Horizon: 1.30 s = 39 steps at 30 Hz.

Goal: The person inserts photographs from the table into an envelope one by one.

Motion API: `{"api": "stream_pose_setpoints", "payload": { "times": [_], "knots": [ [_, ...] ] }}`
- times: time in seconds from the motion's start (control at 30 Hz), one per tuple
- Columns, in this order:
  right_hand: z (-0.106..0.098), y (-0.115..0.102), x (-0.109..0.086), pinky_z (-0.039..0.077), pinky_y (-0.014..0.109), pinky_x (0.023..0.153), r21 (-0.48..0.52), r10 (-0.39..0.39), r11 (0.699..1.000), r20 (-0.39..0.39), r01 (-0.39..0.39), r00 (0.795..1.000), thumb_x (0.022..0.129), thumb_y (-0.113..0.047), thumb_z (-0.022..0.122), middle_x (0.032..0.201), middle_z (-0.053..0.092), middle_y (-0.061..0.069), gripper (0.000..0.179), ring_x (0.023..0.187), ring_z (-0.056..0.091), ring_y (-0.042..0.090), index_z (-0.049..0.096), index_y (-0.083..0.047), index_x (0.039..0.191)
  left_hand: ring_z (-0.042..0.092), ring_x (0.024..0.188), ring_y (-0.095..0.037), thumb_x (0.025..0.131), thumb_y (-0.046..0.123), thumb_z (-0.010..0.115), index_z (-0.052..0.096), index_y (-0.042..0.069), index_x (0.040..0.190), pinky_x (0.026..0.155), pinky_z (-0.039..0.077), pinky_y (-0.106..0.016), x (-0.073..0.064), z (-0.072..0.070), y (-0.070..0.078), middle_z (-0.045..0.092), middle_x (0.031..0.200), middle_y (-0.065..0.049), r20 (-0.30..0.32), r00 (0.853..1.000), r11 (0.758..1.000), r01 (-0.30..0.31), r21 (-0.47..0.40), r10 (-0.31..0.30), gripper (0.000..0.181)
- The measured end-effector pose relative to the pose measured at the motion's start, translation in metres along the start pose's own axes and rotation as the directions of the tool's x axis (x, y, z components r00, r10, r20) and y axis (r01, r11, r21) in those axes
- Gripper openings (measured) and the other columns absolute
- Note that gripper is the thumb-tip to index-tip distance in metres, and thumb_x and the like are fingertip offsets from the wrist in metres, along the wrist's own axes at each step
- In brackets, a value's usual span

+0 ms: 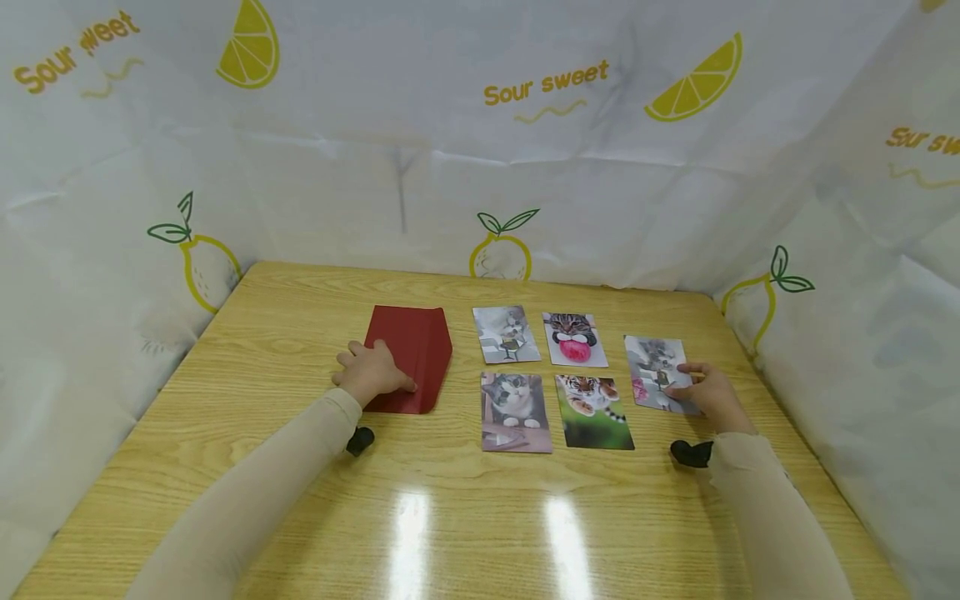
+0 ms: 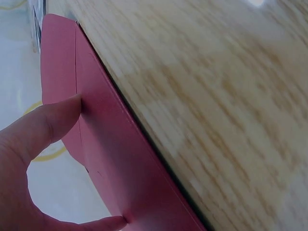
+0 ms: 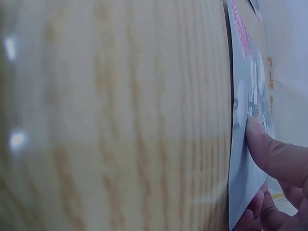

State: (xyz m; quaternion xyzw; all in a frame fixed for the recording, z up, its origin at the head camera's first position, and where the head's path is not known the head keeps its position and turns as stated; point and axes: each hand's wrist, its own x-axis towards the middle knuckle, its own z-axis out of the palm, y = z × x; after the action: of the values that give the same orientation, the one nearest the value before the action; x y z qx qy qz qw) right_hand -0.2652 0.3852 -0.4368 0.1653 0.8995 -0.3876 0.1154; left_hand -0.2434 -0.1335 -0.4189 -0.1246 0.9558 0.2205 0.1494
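On the left, a red envelope (image 1: 405, 329) lies with its pointed flap opened out to the right. My left hand (image 1: 371, 372) rests on it with spread fingers; the left wrist view shows the thumb (image 2: 62, 113) and one fingertip touching its surface. At the far right, my right hand (image 1: 712, 396) pinches the right edge of a cat picture card (image 1: 652, 367). In the right wrist view, the thumb (image 3: 272, 149) lies on the card's face and other fingers curl at its edge, partly hidden by the card.
Between the hands lie two cat cards on the left, a grey one (image 1: 506, 333) above another (image 1: 516, 412). Beside them are a cat card with a pink ball (image 1: 573, 340) and a tiger cub card (image 1: 595, 412). A lemon-print sheet (image 1: 345, 183) surrounds the wooden table (image 1: 480, 517).
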Motion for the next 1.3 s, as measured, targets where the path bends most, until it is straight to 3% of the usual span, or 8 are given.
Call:
{"api": "stream_pose_setpoints", "payload": {
  "times": [0.27,0.93,1.3],
  "knots": [
    [-0.002,0.002,-0.002,0.025,0.056,0.110,0.038,-0.027,0.999,0.025,0.026,0.999,0.089,-0.016,0.070,0.148,0.019,0.039,0.072,0.136,0.021,0.051,0.032,0.006,0.145,0.030,0.118,-0.051,0.069,0.046,0.081,0.037,0.001,0.136,0.084,0.040,-0.063,0.002,-0.001,-0.002,0.033,0.124,-0.033,-0.001,1.000,1.000,-0.008,-0.005,0.008,0.091],
    [-0.002,0.001,-0.002,0.031,0.052,0.102,0.013,-0.008,1.000,0.011,0.008,1.000,0.089,-0.016,0.070,0.146,0.025,0.038,0.068,0.128,0.030,0.046,0.035,0.006,0.143,0.028,0.120,-0.051,0.071,0.050,0.076,0.034,0.006,0.142,0.091,0.035,-0.065,-0.006,-0.018,-0.005,0.035,0.129,-0.035,0.021,1.000,0.994,0.004,-0.110,-0.002,0.094],
    [0.000,0.001,-0.003,0.030,0.053,0.104,0.006,-0.014,1.000,-0.006,0.014,1.000,0.090,-0.016,0.069,0.145,0.026,0.038,0.067,0.129,0.030,0.046,0.036,0.006,0.143,0.029,0.117,-0.048,0.072,0.049,0.075,0.032,0.008,0.146,0.089,0.036,-0.064,-0.005,-0.018,-0.009,0.034,0.130,-0.034,-0.004,0.999,0.987,-0.034,-0.157,0.034,0.094]
  ]
}}
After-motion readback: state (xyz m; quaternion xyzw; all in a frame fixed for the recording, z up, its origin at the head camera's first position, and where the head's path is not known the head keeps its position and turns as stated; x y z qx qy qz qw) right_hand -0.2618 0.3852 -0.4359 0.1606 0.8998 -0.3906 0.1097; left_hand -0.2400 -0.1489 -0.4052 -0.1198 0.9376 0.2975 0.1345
